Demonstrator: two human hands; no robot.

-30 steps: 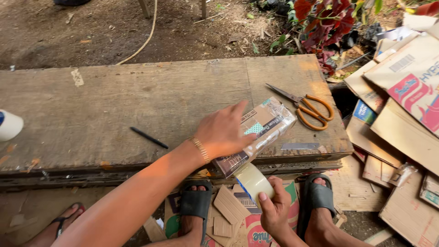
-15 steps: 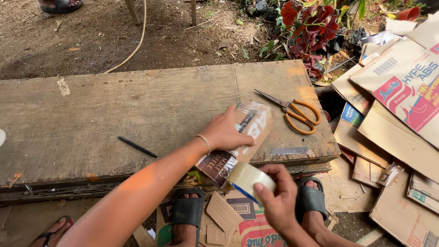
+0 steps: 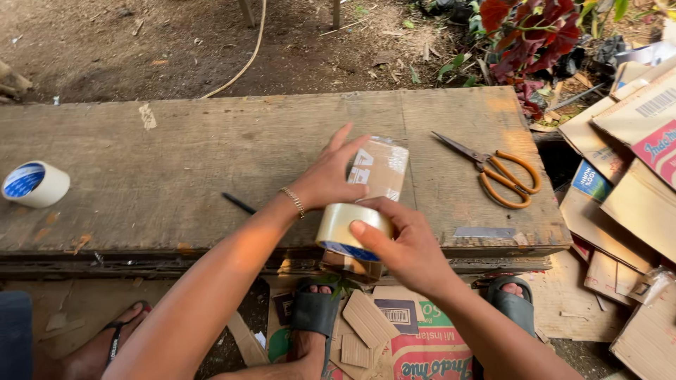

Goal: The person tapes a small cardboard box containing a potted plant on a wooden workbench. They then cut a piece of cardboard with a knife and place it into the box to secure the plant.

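Holding a tape roll (image 3: 350, 231) in my right hand (image 3: 401, 246), fingers curled round it at the tabletop's (image 3: 211, 155) near edge, I press my left hand (image 3: 331, 176) on a small cardboard packet (image 3: 380, 169), fingers spread flat. Scissors (image 3: 496, 172) lie to the right; a second roll (image 3: 35, 184) sits far left, bare wood between.
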